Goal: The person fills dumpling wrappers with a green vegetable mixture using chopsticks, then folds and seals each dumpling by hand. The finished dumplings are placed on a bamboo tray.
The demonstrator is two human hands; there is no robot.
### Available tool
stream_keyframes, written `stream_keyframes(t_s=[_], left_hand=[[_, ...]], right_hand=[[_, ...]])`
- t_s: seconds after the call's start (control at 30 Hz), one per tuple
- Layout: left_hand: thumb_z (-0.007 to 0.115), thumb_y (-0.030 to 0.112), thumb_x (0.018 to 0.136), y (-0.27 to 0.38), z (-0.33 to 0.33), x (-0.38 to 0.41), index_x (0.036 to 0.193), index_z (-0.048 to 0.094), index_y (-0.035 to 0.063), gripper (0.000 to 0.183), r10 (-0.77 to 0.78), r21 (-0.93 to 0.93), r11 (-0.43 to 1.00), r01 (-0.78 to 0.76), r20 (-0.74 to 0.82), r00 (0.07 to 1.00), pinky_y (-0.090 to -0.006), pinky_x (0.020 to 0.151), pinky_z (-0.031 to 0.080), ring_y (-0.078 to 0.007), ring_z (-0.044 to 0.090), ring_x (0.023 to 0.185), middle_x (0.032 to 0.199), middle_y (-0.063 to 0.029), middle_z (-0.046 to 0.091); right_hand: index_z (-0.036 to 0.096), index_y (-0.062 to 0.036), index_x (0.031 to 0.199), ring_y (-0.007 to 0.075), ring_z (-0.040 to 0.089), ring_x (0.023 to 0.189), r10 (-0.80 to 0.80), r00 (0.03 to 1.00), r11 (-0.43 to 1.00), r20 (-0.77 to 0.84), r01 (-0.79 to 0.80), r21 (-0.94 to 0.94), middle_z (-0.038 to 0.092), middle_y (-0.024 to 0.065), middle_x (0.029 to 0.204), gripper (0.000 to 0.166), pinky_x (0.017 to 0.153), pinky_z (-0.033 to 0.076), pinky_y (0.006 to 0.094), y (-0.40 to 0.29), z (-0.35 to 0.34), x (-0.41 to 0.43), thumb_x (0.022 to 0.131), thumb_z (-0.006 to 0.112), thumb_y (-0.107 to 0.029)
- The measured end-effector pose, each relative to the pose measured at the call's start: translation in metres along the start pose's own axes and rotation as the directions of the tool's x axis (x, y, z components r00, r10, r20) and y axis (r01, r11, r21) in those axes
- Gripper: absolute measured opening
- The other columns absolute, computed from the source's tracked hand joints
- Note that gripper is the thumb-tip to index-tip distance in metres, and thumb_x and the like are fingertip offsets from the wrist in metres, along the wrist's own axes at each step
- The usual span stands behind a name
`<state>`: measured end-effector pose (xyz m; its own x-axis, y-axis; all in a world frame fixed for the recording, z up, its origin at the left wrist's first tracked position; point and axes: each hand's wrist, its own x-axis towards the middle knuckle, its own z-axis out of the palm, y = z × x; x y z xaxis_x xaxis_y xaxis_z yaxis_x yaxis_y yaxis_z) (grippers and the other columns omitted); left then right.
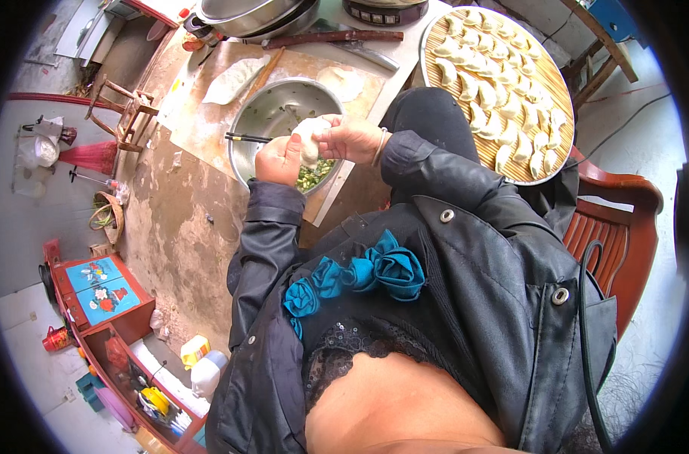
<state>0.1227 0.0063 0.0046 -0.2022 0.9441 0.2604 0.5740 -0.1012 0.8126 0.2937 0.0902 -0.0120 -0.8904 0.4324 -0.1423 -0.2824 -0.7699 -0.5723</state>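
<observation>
Between both hands is a pale dough dumpling [307,142], above a steel mixing bowl [257,108]. My left hand [279,160] grips its left side with the thumb up along the dough. On the other side, my right hand [350,138] pinches the upper edge with thumb and fingers. Chopped green filling [316,175] shows in the bowl below. A pair of dark chopsticks [243,137] crosses the bowl's left rim, their far ends hidden behind my hands. Flattened dough [344,83] lies just past the bowl on a floured board [191,127].
A round tray [565,130] to the right bears many rows of shaped dumplings [509,105]. Behind the bowl lie a rolling pin [267,71], a larger dough piece [235,80] and a long knife [367,55]. Stacked steel basins [248,20] stand at the back.
</observation>
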Motion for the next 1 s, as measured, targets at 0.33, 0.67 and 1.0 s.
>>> stream_keyframes(t_s=[0.33, 0.67, 1.0], left_hand=[[0.053, 0.023, 0.089, 0.012, 0.003, 0.002, 0.071, 0.058, -0.0001, 0.029, 0.127, 0.199, 0.972, -0.122, -0.013, 0.992, -0.0376, 0.057, 0.044, -0.0322, 0.055, 0.059, 0.064, -0.0169, 0.055], [0.054, 0.024, 0.088, 0.01, 0.002, 0.002, 0.068, 0.053, 0.0001, 0.031, 0.134, 0.191, 0.973, -0.131, -0.001, 0.991, -0.0392, 0.056, 0.041, -0.0329, 0.053, 0.058, 0.063, -0.0179, 0.052], [0.052, 0.021, 0.09, 0.019, 0.0, 0.001, 0.069, 0.053, 0.0001, 0.03, 0.137, 0.188, 0.972, -0.139, 0.025, 0.99, -0.0343, 0.053, 0.04, -0.0265, 0.048, 0.053, 0.06, -0.0149, 0.05]], right_hand=[[0.061, -0.009, 0.096, 0.0091, 0.059, 0.072, -0.016, 1.0, 0.998, 0.016, 0.015, 0.062, 0.059, -0.0023, 0.076, 0.014, 0.071, 0.053, 0.0329, 0.013, -0.005, 0.006, 0.084, 0.063, -0.015], [0.057, -0.0062, 0.109, 0.0108, 0.059, 0.086, -0.027, 0.998, 0.983, -0.051, 0.017, -0.183, 0.062, -0.0001, 0.098, 0.027, 0.076, 0.048, 0.0263, 0.007, 0.008, -0.004, 0.085, 0.061, -0.017], [0.055, -0.0034, 0.115, 0.0092, 0.057, 0.094, -0.006, 1.0, 0.928, 0.003, 0.007, -0.373, 0.061, 0.0002, 0.106, 0.03, 0.084, 0.045, 0.0244, 0.009, 0.006, 0.0, 0.088, 0.056, -0.016]])
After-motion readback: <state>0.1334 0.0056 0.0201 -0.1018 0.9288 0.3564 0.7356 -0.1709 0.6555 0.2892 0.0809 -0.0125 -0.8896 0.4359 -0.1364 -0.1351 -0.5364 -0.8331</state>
